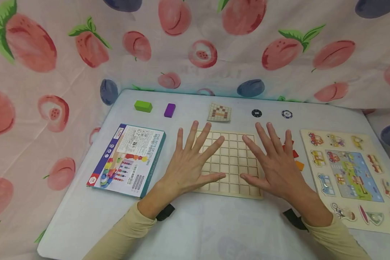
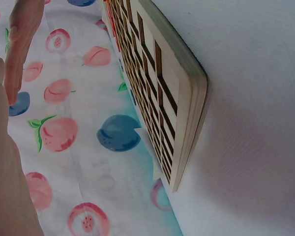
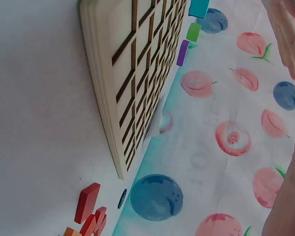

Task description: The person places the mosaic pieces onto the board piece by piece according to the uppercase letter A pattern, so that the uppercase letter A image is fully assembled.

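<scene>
Both hands hover with fingers spread, palms down, over a wooden grid board [image 1: 229, 162] whose square cells show bare wood. Over its left side is the left hand [image 1: 191, 162], holding nothing. The right hand [image 1: 274, 164] spreads above the right side, its fingers partly hiding some red tiles [image 1: 295, 154] and an orange tile [image 1: 299, 165]. In the left wrist view the board [image 2: 184, 98] stands apart from the hand. The right wrist view shows the board [image 3: 105, 83] with red tiles [image 3: 87, 202] beyond its corner. Behind the board lies a small patterned card [image 1: 219, 112].
To the left lies a boxed bead toy [image 1: 126, 160]. A green block [image 1: 143, 106] and a purple block [image 1: 169, 110] sit at the back left. Two poker chips, one black [image 1: 256, 113] and one blue-white [image 1: 287, 114], lie back right. A picture puzzle board [image 1: 354, 180] occupies the right.
</scene>
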Demonstrator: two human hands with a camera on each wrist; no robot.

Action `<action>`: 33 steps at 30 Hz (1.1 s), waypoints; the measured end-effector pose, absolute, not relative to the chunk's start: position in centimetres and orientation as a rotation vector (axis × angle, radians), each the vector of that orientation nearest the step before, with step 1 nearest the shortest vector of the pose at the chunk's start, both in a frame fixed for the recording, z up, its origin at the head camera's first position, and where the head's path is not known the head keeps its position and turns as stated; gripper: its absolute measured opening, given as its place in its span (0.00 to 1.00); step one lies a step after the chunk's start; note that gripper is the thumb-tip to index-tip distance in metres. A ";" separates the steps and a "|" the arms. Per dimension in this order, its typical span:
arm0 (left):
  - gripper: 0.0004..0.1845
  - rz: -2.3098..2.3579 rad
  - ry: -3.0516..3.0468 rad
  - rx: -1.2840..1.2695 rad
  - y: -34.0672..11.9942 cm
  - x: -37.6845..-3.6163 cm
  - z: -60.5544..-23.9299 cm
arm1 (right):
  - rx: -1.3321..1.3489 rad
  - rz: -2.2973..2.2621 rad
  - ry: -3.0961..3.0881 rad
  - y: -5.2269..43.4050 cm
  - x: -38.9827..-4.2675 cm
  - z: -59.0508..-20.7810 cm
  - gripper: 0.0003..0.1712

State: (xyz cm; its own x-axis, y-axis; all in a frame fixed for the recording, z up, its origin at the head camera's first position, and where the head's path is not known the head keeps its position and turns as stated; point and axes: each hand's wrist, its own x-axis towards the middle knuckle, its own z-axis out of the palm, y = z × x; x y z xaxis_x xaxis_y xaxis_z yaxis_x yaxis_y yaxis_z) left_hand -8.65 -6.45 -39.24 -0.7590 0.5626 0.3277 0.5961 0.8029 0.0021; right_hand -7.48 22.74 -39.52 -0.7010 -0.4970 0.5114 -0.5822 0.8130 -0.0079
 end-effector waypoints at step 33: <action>0.42 -0.710 -3.264 -1.046 -12.9 -9.1 -41.6 | 0.197 0.260 -3.239 31.4 -17.0 -41.3 0.25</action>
